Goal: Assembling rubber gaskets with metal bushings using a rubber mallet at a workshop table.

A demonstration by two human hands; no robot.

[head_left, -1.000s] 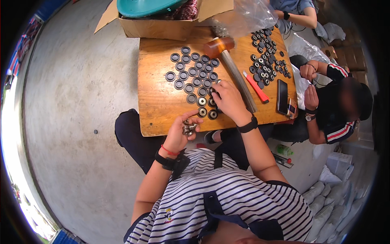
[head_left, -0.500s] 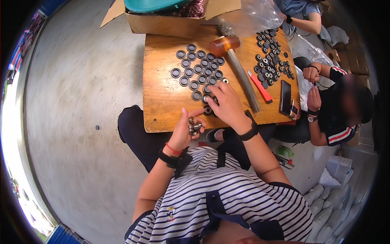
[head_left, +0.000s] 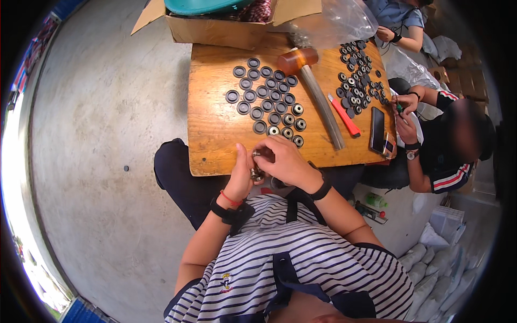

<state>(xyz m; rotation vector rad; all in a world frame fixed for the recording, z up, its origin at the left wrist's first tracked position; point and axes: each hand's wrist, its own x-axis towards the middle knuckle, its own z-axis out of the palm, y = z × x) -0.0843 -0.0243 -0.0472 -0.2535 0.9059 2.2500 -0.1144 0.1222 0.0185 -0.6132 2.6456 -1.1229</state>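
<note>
My left hand (head_left: 240,173) is cupped just off the near table edge, holding several small shiny metal bearings (head_left: 255,174). My right hand (head_left: 288,163) meets it from the right, thumb and fingers closed in a pinch on a small metal bearing (head_left: 257,154), which the fingers partly cover. Just beyond my hands, black round discs (head_left: 262,92) with raised rims lie in loose rows on the table. Several discs at the near right of this group have a silver ring-shaped metal piece (head_left: 300,124) in the middle.
A mallet (head_left: 299,61) and a red utility knife (head_left: 344,115) lie right of the rows on the wooden table (head_left: 215,153). Beyond them are more discs (head_left: 353,82) and a phone (head_left: 377,130). A cardboard box (head_left: 215,33) stands at the back; two other people work at the right.
My right hand has drawn back from the discs to the bearings in my left hand, uncovering several discs with metal centres. The person at right has moved their hands.
</note>
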